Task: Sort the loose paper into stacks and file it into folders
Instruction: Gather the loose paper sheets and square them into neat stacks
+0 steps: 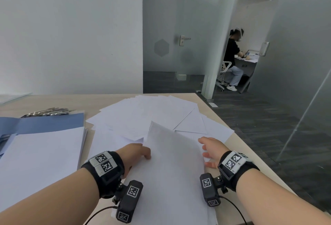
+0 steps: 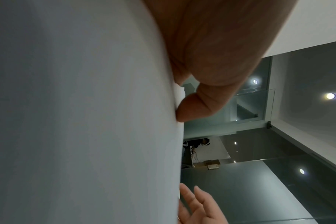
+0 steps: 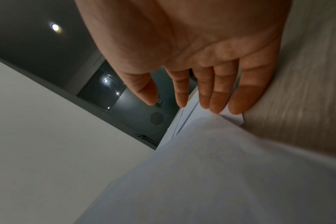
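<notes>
White sheets (image 1: 152,115) lie fanned loosely over the far middle of the wooden table (image 1: 80,101). Nearer me a sheet of paper (image 1: 172,171) has its far end raised off the table. My left hand (image 1: 141,153) holds its left edge; the thumb (image 2: 192,106) presses the top face and the fingers are hidden under it. My right hand (image 1: 209,149) is at its right edge with straight fingers (image 3: 217,97), their tips resting on paper lying on the table. At the left a squared stack of paper (image 1: 43,156) sits on an open blue folder (image 1: 53,122).
Dark metal clips (image 1: 48,112) lie behind the blue folder. Another flat folder (image 1: 14,97) is at the far left. The table's right edge (image 1: 250,153) runs just beyond my right hand. A person (image 1: 232,59) sits at a desk past the glass door.
</notes>
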Action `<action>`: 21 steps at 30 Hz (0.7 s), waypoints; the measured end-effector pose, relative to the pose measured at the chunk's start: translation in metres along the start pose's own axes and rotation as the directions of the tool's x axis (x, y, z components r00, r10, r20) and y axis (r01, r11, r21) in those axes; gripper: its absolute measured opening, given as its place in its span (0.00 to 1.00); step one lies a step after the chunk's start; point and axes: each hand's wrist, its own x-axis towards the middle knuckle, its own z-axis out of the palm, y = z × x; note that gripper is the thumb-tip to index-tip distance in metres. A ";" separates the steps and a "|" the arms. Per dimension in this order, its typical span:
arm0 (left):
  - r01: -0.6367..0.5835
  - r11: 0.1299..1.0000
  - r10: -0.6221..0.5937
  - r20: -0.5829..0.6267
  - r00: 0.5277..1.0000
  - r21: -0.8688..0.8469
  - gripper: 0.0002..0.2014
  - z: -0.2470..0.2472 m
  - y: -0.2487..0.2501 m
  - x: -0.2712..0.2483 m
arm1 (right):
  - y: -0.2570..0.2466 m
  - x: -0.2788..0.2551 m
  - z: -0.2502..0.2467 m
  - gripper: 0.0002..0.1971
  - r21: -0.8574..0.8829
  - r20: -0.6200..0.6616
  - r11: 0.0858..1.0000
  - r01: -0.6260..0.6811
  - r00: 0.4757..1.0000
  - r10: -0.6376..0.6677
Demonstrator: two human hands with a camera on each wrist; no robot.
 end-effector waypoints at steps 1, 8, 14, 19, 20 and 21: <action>-0.003 1.000 0.003 0.010 1.000 -0.007 0.32 0.001 0.000 -0.004 | 0.000 -0.002 -0.001 0.16 -0.004 -0.001 1.000 -0.002 1.000 0.002; -0.095 0.982 0.107 -0.062 0.992 0.160 0.26 -0.009 -0.002 -0.010 | 0.002 -0.005 0.001 0.16 -0.100 -0.006 0.995 0.012 1.000 -0.012; -0.093 0.855 0.120 -0.021 0.993 0.511 0.27 -0.019 -0.004 -0.018 | 0.000 -0.010 0.007 0.16 -0.165 0.011 0.986 0.009 1.000 -0.007; -0.230 0.794 0.305 -0.041 0.951 0.563 0.20 -0.028 0.002 -0.020 | 0.001 -0.006 0.011 0.20 -0.137 -0.052 0.987 0.089 0.994 -0.097; -0.269 0.806 0.351 -0.061 0.934 0.528 0.19 -0.031 0.004 -0.020 | 0.001 -0.006 0.011 0.23 -0.086 -0.071 0.991 0.107 0.991 -0.113; -0.311 0.818 0.393 -0.076 0.916 0.485 0.18 -0.034 0.005 -0.020 | 0.002 -0.007 0.011 0.26 -0.023 -0.072 0.992 0.121 0.990 -0.123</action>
